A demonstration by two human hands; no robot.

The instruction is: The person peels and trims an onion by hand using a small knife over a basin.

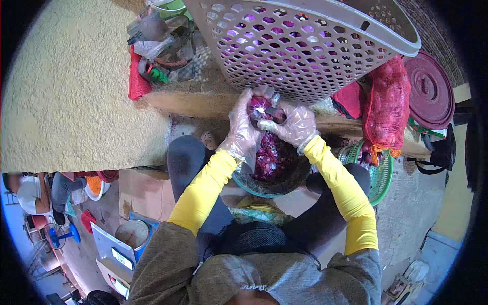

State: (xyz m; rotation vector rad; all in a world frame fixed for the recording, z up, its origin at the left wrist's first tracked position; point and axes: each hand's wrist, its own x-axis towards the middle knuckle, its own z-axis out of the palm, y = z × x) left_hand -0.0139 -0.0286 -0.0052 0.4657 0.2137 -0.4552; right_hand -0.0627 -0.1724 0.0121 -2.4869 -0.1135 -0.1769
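Clear plastic gloves cover both hands, with yellow sleeves at the wrists. My left hand [244, 124] is closed around a red onion [258, 108], whose pale cut end faces up. On the onion's right side, my right hand [292, 124] is closed on what looks like a small dark-bladed knife [276, 113]; its handle is hidden in the fingers. The right thumb reaches toward the onion. Below both hands, between my knees, sits a dark basin [268, 194] holding purple onion skins [272, 160].
A large grey perforated basket [356, 29] of purple onions tilts on the ledge ahead. Right of it are a red mesh sack [387, 101], a maroon lid [428, 91] and a green basket [389, 178]. Far left, a person [33, 195] sits near a blue fan [63, 235].
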